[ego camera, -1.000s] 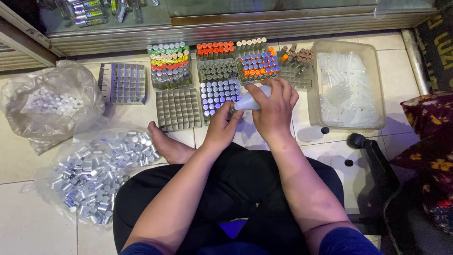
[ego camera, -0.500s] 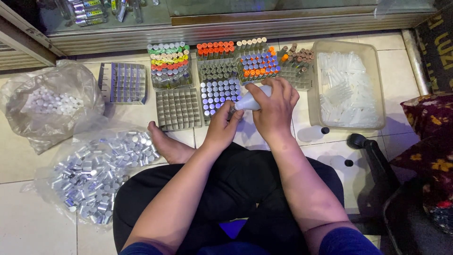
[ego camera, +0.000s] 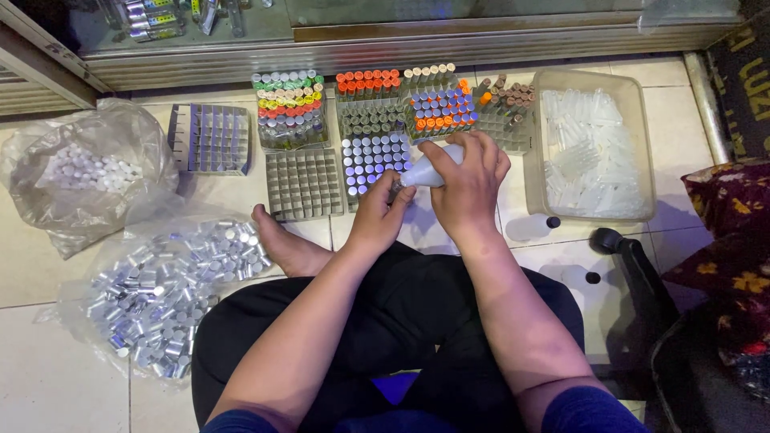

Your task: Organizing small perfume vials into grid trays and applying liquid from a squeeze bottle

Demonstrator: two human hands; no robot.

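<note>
The person sits cross-legged on the tiled floor [ego camera: 48, 265], one bare foot [ego camera: 285, 244] showing. The right hand [ego camera: 469, 188] is curled tight around a white squeeze bottle [ego camera: 429, 172], its nozzle tipped left and down. The left hand [ego camera: 378, 216] is closed just under that nozzle, fingertips pinched together on something too small and hidden to make out. Both hands hover over a grid tray of silver-capped vials [ego camera: 373, 160], just beside an empty grey grid tray [ego camera: 303, 184]. Behind these stand racks of vials with coloured caps [ego camera: 290, 108] and orange caps [ego camera: 369, 82]. A clear plastic tub [ego camera: 642, 128] of clear tubes lies to the right; two plastic bags of silver caps [ego camera: 164, 293] and white caps [ego camera: 84, 172] lie to the left
</note>
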